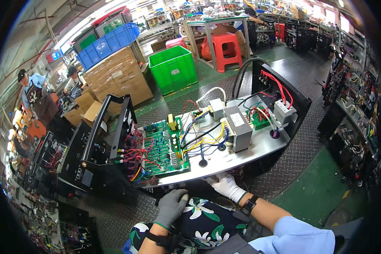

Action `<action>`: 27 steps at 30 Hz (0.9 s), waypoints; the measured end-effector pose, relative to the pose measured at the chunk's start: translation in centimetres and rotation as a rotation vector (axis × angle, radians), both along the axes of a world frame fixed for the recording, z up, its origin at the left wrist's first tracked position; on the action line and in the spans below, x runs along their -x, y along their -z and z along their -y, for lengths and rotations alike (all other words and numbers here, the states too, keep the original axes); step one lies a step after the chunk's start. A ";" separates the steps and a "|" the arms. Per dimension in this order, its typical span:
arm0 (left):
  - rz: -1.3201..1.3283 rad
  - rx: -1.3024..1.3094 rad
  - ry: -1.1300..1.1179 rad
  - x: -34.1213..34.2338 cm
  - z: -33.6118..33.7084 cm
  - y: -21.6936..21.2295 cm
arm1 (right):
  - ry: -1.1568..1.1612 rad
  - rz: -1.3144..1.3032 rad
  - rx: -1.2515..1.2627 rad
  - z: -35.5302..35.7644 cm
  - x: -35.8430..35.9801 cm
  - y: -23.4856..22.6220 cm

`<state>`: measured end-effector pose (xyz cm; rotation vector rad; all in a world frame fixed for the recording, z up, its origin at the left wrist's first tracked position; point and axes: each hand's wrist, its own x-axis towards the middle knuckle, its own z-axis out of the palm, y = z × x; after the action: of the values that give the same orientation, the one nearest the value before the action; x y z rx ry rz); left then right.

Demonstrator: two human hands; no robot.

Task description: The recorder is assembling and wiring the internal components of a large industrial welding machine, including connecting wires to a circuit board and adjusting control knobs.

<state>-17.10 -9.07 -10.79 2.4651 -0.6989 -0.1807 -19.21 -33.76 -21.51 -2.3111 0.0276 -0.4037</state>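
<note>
In front of me stands an open machine chassis with a bright metal shelf (190, 172). My right hand (225, 186), in a white glove, reaches to the shelf's front edge; its visible fingers look stretched out and the tips are hidden below it. My left hand (172, 206), in a grey glove, is closed beside my lap, next to a small black part; what it holds is hidden. On the shelf are a green circuit board (163, 146) with many wires, a grey transformer (238, 129) and a grey terminal block (283, 112) with red wires.
A black handle frame (98, 127) rises at the chassis's left end, a black end panel (298, 95) at its right. Another open machine (51, 154) stands left. Beyond are a green crate (173, 70), a wrapped carton (118, 80) and a red stool (226, 48). Two people (38, 93) work at far left.
</note>
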 end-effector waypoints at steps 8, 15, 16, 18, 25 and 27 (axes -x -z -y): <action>0.123 0.148 0.038 -0.2 1.3 -1.0 | -0.078 -0.402 0.205 2.0 3.3 -2.9; 0.539 0.168 0.136 -3.1 10.4 -2.9 | 0.072 0.176 -0.138 -1.4 2.9 -3.4; 0.535 0.112 0.114 -3.6 11.8 -3.2 | 0.050 0.275 -0.219 -2.0 2.4 -3.1; 0.423 -0.109 0.107 -4.7 13.4 -3.9 | -0.111 -0.089 -0.748 -3.0 1.3 -2.4; 0.207 -0.144 0.223 -7.8 10.0 -6.7 | -0.241 -0.220 -0.792 -0.7 -0.5 -1.3; 0.206 -0.043 0.224 -7.8 9.7 -6.3 | -0.265 -0.230 -0.854 0.4 -0.1 -1.1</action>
<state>-9.33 -18.81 -4.50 2.4648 -1.0710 -0.0253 -19.12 -34.11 -20.38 -1.4754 0.0047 0.0277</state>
